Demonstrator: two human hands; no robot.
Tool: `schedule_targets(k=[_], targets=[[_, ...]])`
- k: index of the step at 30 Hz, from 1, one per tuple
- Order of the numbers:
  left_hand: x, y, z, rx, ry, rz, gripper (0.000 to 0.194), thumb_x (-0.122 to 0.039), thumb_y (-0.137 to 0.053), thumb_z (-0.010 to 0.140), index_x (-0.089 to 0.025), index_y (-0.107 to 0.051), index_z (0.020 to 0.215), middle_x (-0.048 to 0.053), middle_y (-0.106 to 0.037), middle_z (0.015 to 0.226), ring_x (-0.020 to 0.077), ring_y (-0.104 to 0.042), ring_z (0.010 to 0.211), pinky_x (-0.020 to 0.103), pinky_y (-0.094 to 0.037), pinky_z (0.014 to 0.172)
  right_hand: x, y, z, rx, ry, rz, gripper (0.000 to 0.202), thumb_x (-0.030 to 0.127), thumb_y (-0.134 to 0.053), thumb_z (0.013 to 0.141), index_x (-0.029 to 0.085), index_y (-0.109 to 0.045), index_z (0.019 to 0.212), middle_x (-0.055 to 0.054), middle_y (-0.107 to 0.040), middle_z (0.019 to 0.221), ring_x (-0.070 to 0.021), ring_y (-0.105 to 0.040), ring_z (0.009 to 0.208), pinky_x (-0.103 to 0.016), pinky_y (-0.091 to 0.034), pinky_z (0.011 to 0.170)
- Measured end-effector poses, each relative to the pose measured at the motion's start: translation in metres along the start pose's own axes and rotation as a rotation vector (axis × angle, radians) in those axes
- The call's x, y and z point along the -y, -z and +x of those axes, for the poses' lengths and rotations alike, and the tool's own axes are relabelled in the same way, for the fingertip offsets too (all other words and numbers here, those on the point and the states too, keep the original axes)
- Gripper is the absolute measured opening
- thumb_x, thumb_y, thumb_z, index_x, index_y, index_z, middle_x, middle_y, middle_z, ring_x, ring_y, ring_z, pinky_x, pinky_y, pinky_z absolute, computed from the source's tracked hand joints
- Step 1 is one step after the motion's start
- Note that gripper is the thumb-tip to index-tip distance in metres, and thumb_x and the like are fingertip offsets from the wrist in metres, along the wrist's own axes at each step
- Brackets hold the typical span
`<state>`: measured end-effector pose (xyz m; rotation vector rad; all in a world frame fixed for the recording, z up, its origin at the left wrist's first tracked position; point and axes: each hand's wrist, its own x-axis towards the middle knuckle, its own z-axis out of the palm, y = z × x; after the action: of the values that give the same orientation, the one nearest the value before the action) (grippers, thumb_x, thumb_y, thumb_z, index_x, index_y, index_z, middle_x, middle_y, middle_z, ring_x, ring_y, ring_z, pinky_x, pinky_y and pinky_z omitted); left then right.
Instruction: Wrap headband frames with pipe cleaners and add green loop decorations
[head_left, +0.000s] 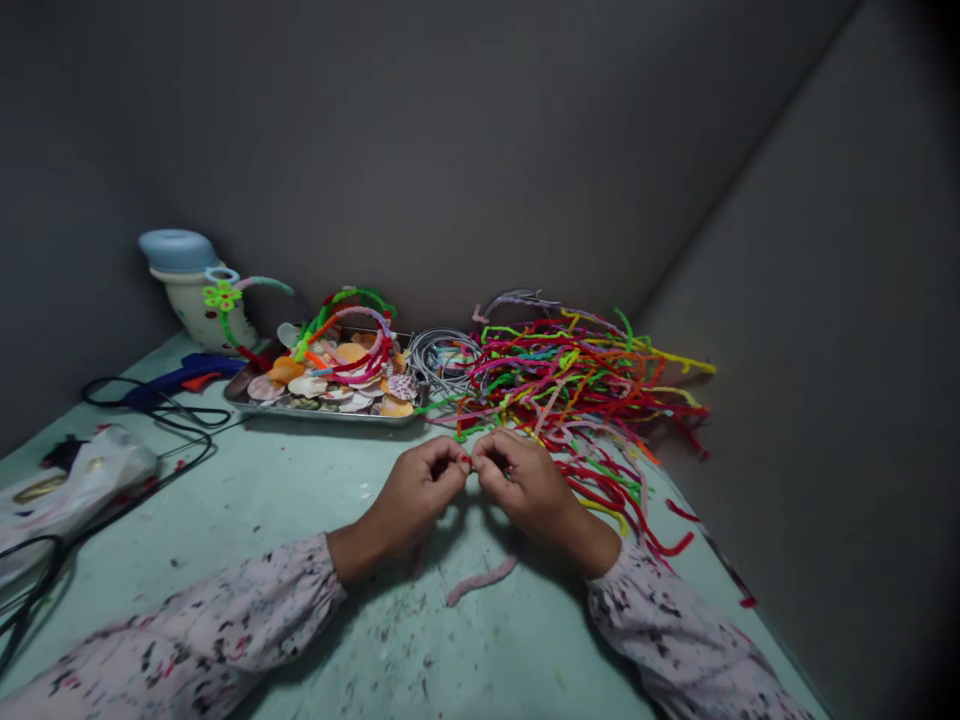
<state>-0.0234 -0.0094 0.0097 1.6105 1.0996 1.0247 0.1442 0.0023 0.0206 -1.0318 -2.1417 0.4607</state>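
My left hand and my right hand meet fingertip to fingertip above the table, both closed in a pinch. Between them shows a tiny red piece of pipe cleaner, mostly hidden by the fingers. Below the hands, a short pink pipe cleaner lies on the pale green table. A tangled heap of many-coloured pipe cleaners spreads behind and beside my right hand.
A metal tray holds shells and pipe-cleaner rings. Coiled grey wire sits beside it. At left are a blue glue gun, a black cord, a plastic bag and a blue-topped container. Grey walls stand behind and right.
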Motion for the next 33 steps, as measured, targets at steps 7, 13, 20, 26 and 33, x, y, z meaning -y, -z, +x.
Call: schedule_targets(k=[7,13,20,26,33], targets=[[-0.003,0.000,-0.002,-0.017,0.020,-0.004,0.017,-0.032,-0.052,0.085,-0.016,-0.057,0.080,-0.004,-0.047,0.065,0.0109,-0.040,0.060,0.022,-0.032,0.056,0.004,0.046,0.011,0.282,-0.104,-0.055,0.020,0.023,-0.047,0.089,0.017,-0.063,0.081,-0.002,-0.064,0.075,-0.0128,-0.055,0.068,-0.023,-0.038,0.063],[-0.001,0.000,0.001,-0.079,0.047,-0.065,0.019,-0.035,-0.057,0.084,-0.016,-0.059,0.079,-0.002,-0.051,0.069,0.0107,-0.043,0.063,0.021,-0.033,0.057,-0.016,0.100,0.001,0.642,-0.468,-0.572,0.016,0.019,-0.058,0.075,0.018,-0.071,0.084,-0.007,-0.070,0.077,-0.0186,-0.061,0.066,-0.025,-0.036,0.056],[0.000,0.002,0.006,-0.135,0.149,-0.212,0.019,-0.035,-0.062,0.080,-0.016,-0.061,0.078,-0.005,-0.048,0.061,0.0077,-0.035,0.052,0.021,-0.028,0.051,-0.031,0.075,-0.008,0.737,-0.595,-0.778,0.029,0.016,-0.053,0.073,0.015,-0.070,0.097,-0.017,-0.072,0.094,-0.0302,-0.068,0.083,-0.031,-0.043,0.060],[0.002,0.004,0.011,-0.194,0.183,-0.336,0.018,-0.032,-0.064,0.077,-0.015,-0.060,0.077,-0.005,-0.044,0.058,0.0075,-0.033,0.052,0.020,-0.024,0.049,-0.034,0.074,-0.013,0.698,-0.580,-0.754,0.029,0.018,-0.052,0.074,0.019,-0.064,0.100,-0.015,-0.070,0.096,-0.0296,-0.066,0.084,-0.032,-0.042,0.061],[0.007,0.003,0.011,-0.190,0.186,-0.365,0.018,-0.032,-0.065,0.076,-0.015,-0.060,0.077,-0.005,-0.046,0.059,0.0074,-0.034,0.053,0.020,-0.025,0.049,-0.041,0.075,-0.027,0.602,-0.608,-0.719,0.032,0.018,-0.057,0.071,0.019,-0.059,0.102,-0.011,-0.067,0.090,-0.0241,-0.061,0.078,-0.028,-0.032,0.057]])
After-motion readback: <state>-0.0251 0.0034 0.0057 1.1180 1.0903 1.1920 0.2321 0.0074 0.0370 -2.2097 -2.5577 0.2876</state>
